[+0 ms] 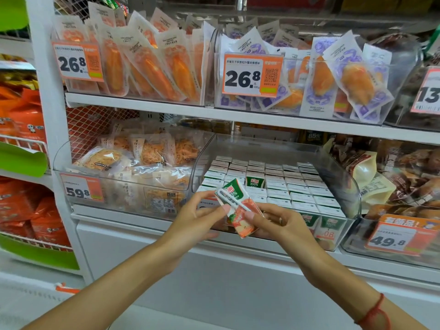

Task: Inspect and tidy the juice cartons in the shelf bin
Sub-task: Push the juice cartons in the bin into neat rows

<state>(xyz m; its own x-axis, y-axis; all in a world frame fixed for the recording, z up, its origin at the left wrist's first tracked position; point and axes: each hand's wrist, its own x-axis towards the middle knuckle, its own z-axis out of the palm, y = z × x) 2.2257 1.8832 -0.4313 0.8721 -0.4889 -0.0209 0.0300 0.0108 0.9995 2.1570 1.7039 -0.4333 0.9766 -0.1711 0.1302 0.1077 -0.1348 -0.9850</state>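
A small green, white and red juice carton with a wrapped straw taped across it is held tilted in front of the shelf. My left hand pinches its upper left side with thumb and fingers. My right hand grips its lower right side. Behind it stands a clear plastic shelf bin packed with rows of upright juice cartons, mostly showing white tops. One carton in the bin shows its green face where a gap opens in the rows.
A clear bin of shredded snack packets sits left of the juice bin; brown packets fill the bin to the right. Orange price tags hang on the bin fronts. The shelf above holds bread packets.
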